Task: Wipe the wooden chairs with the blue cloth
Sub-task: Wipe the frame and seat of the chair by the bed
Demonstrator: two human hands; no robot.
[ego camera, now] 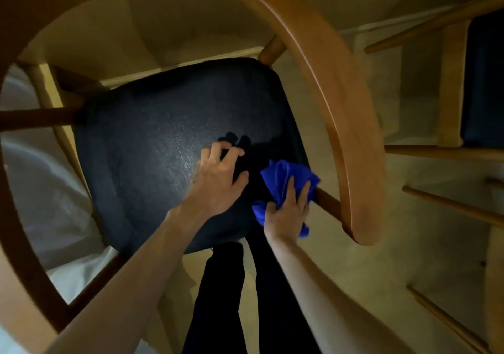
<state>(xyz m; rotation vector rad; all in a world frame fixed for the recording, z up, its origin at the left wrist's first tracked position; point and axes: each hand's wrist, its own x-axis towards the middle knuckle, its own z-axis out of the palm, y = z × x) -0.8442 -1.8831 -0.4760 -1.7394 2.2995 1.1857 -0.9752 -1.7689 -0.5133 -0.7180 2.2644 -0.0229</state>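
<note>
Dim yellowish floor [354, 266] is filling the lower right of the frame, carpet by the look of it, though it's too dark to be sure. Right in the middle a wooden chair [351, 113] is sitting under the camera, its curved armrest and back rail sweeping round from the left edge, over the top and down to a rounded end at centre right. Its dark seat pad [152, 146] is taking up the centre and catching a bit of glare.

Left hand [218, 179] is resting on the seat pad just right of centre, palm down, fingers spread and slightly bent with the tips pressing on the pad, holding nothing.

Right hand [286, 211] is sitting just beside it, lower centre right, gripping the blue cloth [283, 173]. That cloth is bunched up, with the fingers lying over it and pressing it against the right edge of the seat, right where a wooden spindle [328, 203] is running up to the armrest.

Dark trouser legs [256, 299] are showing below the seat at bottom centre. Over on the right edge a second wooden chair [452, 86] with a dark seat is standing, its rungs poking into view. Something white and crumpled [46, 195], maybe fabric, is lying at the left behind the rail.
</note>
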